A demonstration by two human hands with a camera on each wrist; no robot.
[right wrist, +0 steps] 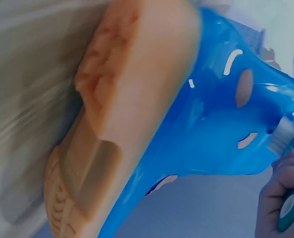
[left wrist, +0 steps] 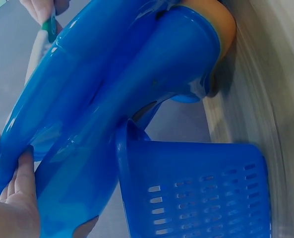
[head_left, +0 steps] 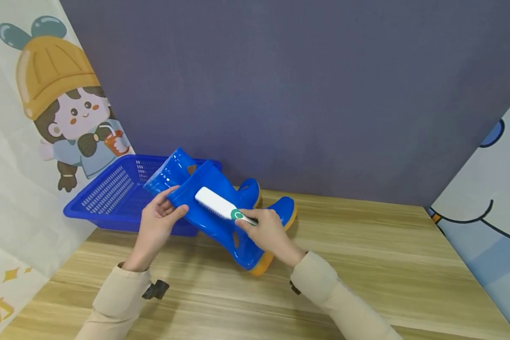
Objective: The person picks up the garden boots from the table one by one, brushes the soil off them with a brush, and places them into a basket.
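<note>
My left hand (head_left: 157, 219) grips the top edge of the nearer blue rain boot (head_left: 212, 177), thumb on the outside and the other fingers at the rim. That boot is tilted, its orange sole (right wrist: 156, 64) low and to the right. In my right hand (head_left: 269, 231) is a white brush (head_left: 212, 200) with green on the handle, held by that handle. Its bristles face the boot's shaft and appear to touch it. A second blue rain boot (head_left: 176, 165) leans behind the first, its shaft over the basket and partly hidden.
A blue plastic basket (head_left: 85, 205) with slotted walls stands at the left, against and partly under the boots. The wood-grain tabletop (head_left: 365, 264) extends to the right. A dark grey panel (head_left: 301, 94) rises behind, between side walls with cartoon prints.
</note>
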